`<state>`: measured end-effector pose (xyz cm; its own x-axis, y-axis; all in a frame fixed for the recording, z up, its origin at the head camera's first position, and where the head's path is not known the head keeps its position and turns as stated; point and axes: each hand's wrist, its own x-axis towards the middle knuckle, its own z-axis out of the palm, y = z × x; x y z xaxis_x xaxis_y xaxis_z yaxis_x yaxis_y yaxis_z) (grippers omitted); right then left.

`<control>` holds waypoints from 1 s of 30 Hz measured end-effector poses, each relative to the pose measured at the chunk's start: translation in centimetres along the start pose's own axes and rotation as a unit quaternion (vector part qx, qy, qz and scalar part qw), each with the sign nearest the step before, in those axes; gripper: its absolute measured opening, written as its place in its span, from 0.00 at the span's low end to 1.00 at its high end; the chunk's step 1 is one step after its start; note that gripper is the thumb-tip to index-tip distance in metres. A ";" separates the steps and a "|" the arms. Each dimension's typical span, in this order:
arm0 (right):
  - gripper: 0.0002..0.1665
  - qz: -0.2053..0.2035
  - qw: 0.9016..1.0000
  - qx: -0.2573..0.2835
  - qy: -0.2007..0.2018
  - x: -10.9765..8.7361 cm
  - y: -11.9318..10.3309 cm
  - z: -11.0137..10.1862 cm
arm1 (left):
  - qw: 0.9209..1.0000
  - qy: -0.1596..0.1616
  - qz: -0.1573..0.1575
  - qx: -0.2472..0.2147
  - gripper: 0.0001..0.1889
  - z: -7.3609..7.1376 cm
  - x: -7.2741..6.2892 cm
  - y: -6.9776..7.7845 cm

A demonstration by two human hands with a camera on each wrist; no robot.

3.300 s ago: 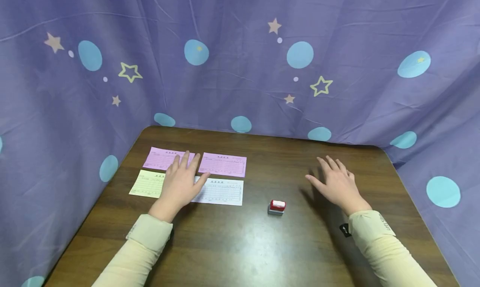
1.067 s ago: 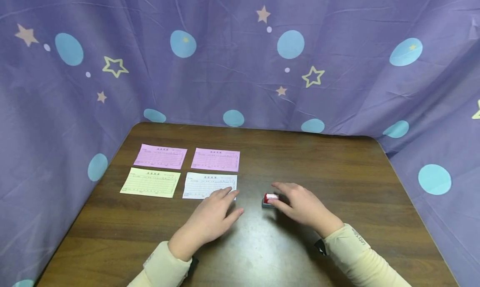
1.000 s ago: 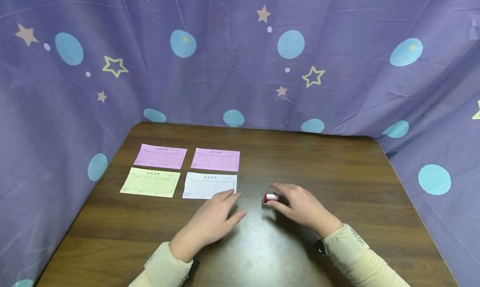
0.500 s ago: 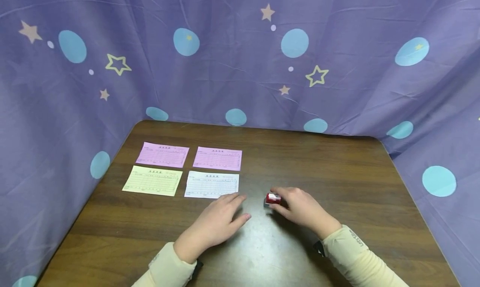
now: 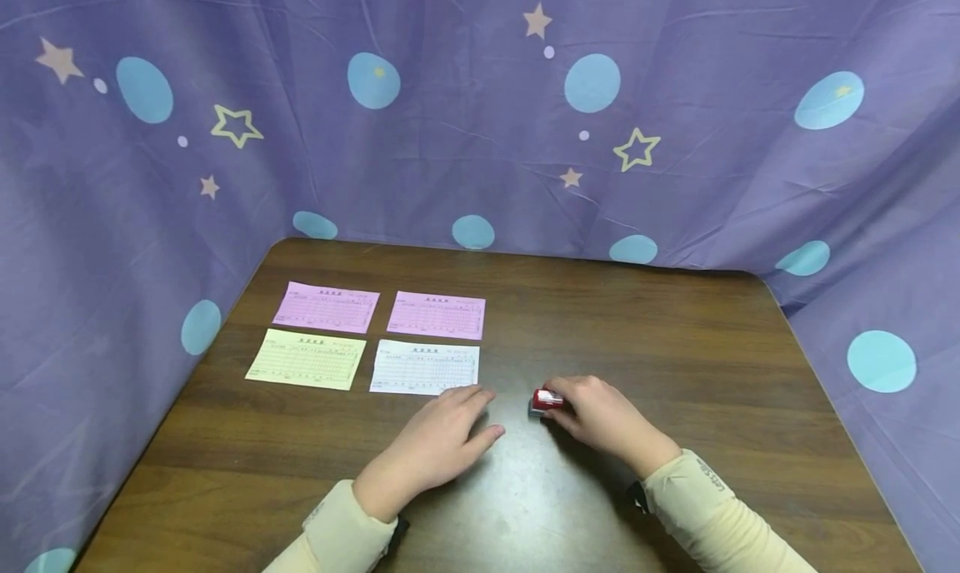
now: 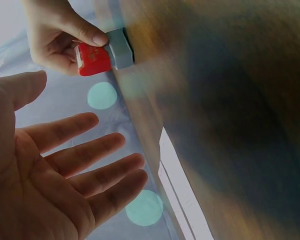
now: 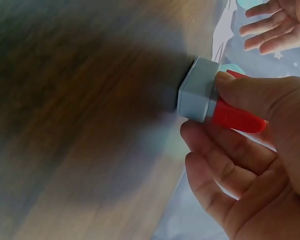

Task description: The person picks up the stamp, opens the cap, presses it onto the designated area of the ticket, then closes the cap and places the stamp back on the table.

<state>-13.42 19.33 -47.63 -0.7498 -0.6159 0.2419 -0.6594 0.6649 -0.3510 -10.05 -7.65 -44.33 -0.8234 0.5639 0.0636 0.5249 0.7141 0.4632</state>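
Note:
A small self-inking stamp (image 5: pixel 547 401) with a red top and grey base stands on the wooden table. My right hand (image 5: pixel 611 416) pinches it between thumb and fingers; the right wrist view shows the thumb near the seam of the stamp (image 7: pixel 198 90). My left hand (image 5: pixel 435 440) hovers palm down just in front of the white form (image 5: pixel 423 367), its fingers spread and holding nothing. In the left wrist view those fingers of the left hand (image 6: pixel 80 160) are plainly apart from the stamp (image 6: pixel 95 59).
A yellow-green form (image 5: pixel 307 360) lies left of the white one. Behind them are two pink forms, the left pink form (image 5: pixel 327 307) and the right pink form (image 5: pixel 437 315). A purple curtain (image 5: pixel 480 140) hangs around the back and sides of the brown table (image 5: pixel 637 331).
My right hand came in from the right and its fingers have closed on the stamp. My left hand moved from above the forms toward the right and nearer the body.

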 end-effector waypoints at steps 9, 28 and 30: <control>0.14 -0.010 0.997 0.072 0.040 0.2 -0.2 -0.3 | 1.000 0.020 0.012 -0.002 0.29 0.2 0.2 -0.2; 0.15 -0.043 0.975 0.194 0.103 0.5 -2.2 -1.6 | 0.998 0.050 0.041 0.017 0.28 0.5 0.8 -0.1; 0.15 -0.041 0.973 0.202 0.103 0.6 -2.4 -1.7 | 0.997 0.058 0.050 0.016 0.27 0.6 1.0 0.0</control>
<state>-12.34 18.10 -45.07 -0.7186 -0.5342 0.4453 -0.6726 0.3708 -0.6404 -10.70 -6.86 -44.78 -0.7848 0.5829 0.2104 0.6108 0.6701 0.4218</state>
